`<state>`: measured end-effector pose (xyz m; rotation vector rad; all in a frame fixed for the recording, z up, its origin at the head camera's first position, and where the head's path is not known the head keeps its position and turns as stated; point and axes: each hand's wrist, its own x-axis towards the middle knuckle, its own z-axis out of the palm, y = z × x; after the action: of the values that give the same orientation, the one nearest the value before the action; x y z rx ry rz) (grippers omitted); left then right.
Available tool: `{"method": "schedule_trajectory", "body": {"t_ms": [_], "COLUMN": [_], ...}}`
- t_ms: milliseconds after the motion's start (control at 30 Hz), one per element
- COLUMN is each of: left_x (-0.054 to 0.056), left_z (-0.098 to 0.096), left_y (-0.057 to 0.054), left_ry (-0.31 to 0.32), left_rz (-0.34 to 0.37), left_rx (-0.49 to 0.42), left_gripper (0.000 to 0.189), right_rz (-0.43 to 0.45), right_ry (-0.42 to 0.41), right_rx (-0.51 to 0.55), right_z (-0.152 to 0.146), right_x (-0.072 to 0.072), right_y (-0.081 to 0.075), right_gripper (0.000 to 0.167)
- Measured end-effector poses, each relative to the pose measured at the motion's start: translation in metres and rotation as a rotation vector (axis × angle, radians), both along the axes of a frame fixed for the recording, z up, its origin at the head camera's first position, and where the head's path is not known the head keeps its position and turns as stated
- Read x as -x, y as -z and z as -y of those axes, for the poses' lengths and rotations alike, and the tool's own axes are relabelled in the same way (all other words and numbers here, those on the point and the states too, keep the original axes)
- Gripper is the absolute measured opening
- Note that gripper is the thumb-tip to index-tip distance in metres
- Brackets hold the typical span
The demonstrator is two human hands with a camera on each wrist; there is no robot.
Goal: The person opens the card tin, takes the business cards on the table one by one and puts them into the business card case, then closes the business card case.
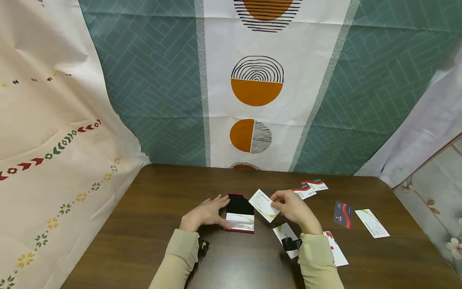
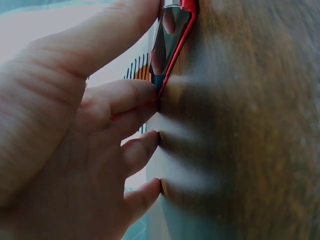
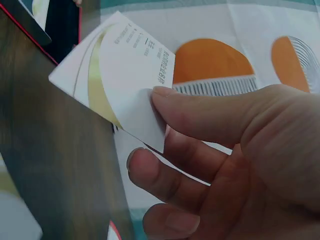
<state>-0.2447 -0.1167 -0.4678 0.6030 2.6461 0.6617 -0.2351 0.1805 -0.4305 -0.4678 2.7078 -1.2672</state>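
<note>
My right hand [image 1: 294,206] pinches a white business card [image 1: 262,204] between thumb and fingers, above the table. Small print and a yellow-green curve show on this card [image 3: 130,65] in the right wrist view. To its left lies a red-edged card holder [image 1: 239,205], open, with a black inside and a clear pocket. A white and green card [image 1: 240,218] sits in that pocket. My left hand [image 1: 206,212] rests at the holder's left side, fingers spread. Its thumb [image 2: 115,30] touches the near part, and other fingertips [image 2: 150,187] meet the wooden table.
Beneath my right wrist lies another white and green card [image 1: 285,233]. More cards are spread to the right: red and white ones [image 1: 304,190] at the back, a dark one [image 1: 342,214], a white one [image 1: 372,223], and a floral one [image 1: 335,251] partly behind my sleeve. Patterned cloth hangs behind the table.
</note>
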Motion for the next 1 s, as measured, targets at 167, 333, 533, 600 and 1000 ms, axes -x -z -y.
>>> {"method": "schedule_trajectory", "body": {"t_ms": [167, 333, 533, 600, 1000], "left_x": [-0.002, -0.005, -0.002, -0.001, 0.002], "left_z": [-0.003, -0.003, -0.002, -0.001, -0.001], "left_y": [0.004, 0.005, 0.003, 0.002, -0.001], "left_ry": [0.010, -0.001, -0.019, -0.028, -0.043], "left_rz": [0.006, 0.022, 0.013, 0.012, 0.029], "left_rx": [-0.004, 0.001, -0.004, 0.004, -0.003], "left_gripper": [0.094, 0.094, 0.096, 0.096, 0.097], "right_rz": [-0.023, -0.066, -0.127, -0.120, -0.159], "right_ry": [0.000, -0.033, -0.017, -0.016, -0.020], "right_rx": [-0.035, -0.061, -0.050, -0.041, -0.064], "right_z": [0.012, 0.021, 0.036, 0.041, 0.063], "right_x": [0.007, 0.010, 0.016, 0.017, 0.019], "right_y": [0.007, 0.016, 0.023, 0.025, 0.033], "right_gripper": [0.011, 0.016, 0.015, 0.016, 0.018]}}
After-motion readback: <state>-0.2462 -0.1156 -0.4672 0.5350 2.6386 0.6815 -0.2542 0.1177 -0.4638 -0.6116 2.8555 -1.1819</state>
